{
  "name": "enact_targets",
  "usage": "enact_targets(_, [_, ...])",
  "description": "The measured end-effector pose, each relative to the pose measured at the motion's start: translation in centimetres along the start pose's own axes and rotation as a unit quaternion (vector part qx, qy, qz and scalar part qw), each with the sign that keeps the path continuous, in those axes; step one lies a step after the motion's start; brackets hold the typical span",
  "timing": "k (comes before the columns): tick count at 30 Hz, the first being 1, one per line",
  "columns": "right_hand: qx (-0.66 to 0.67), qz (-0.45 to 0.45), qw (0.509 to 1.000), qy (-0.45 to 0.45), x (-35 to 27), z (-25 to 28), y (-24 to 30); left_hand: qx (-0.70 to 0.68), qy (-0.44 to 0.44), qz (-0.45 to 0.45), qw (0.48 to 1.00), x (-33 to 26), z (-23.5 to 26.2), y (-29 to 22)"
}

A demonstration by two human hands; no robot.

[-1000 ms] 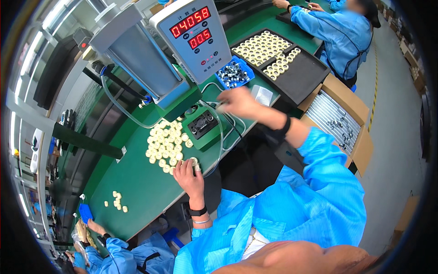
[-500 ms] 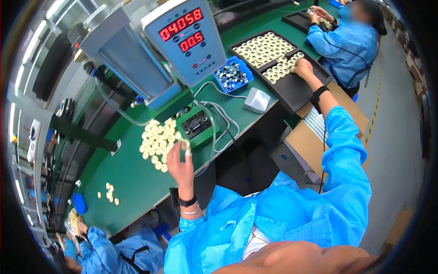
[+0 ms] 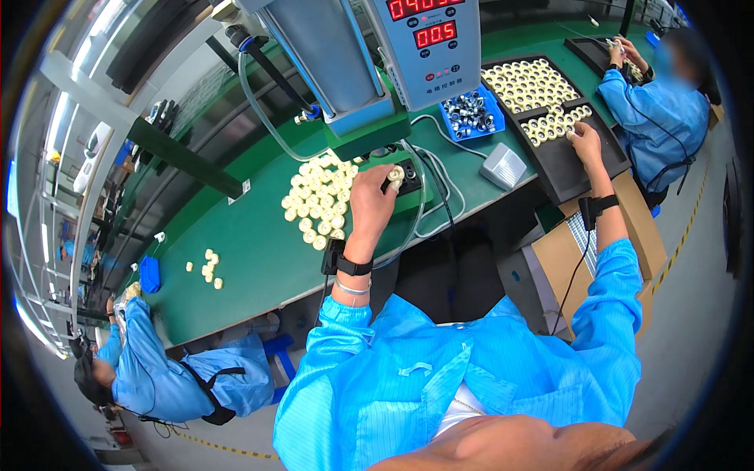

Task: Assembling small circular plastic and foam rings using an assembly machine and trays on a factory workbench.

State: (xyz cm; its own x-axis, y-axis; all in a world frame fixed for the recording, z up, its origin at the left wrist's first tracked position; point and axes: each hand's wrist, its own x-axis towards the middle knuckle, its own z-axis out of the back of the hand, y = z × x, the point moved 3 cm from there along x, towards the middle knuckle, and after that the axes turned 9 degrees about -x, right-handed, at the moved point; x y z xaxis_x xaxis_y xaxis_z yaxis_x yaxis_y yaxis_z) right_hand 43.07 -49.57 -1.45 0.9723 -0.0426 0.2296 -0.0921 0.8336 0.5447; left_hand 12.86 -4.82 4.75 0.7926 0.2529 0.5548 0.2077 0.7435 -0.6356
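Observation:
My left hand (image 3: 372,202) pinches a small cream round part (image 3: 397,174) between thumb and fingers, right beside the dark fixture (image 3: 410,182) on the green base of a press (image 3: 318,67). Left of that hand, a loose pile of similar cream parts (image 3: 314,200) lies on the green table. My right hand (image 3: 586,147) is at a black tray (image 3: 572,174), its fingertips closed on a cream ring-shaped part (image 3: 571,135) at the end of a short row. Many such parts with dark centres fill the tray's far section (image 3: 530,85).
A blue bin (image 3: 473,114) of metal pieces and a grey pedal-like box (image 3: 503,166) stand between press and tray. Cables (image 3: 452,196) loop near the table edge. Co-workers sit at far right (image 3: 664,118) and lower left (image 3: 188,377). An open carton (image 3: 565,251) is below the tray.
My left hand has brought its cream part from beside the pile to the press fixture. My right hand remains at the tray, slightly shifted. The whole view has swung, moving the scene rightward.

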Motion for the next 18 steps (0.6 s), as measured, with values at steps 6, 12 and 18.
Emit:
enact_targets(6, [0.037, 0.102, 0.982, -0.153, -5.0, 1.8, 7.4, 0.03, -0.003, -0.03, 0.999, -0.2, 0.4, -0.1])
enact_targets(12, [0.064, 0.227, 0.97, 0.062, -9.9, -1.6, 22.9, 0.094, 0.012, -0.068, 0.993, -1.0, 0.2, -0.4])
enact_targets(18, [-0.258, 0.274, 0.916, 0.139, -6.3, -9.7, 25.5, 0.185, 0.094, -0.088, 0.974, -1.5, 1.1, -1.8])
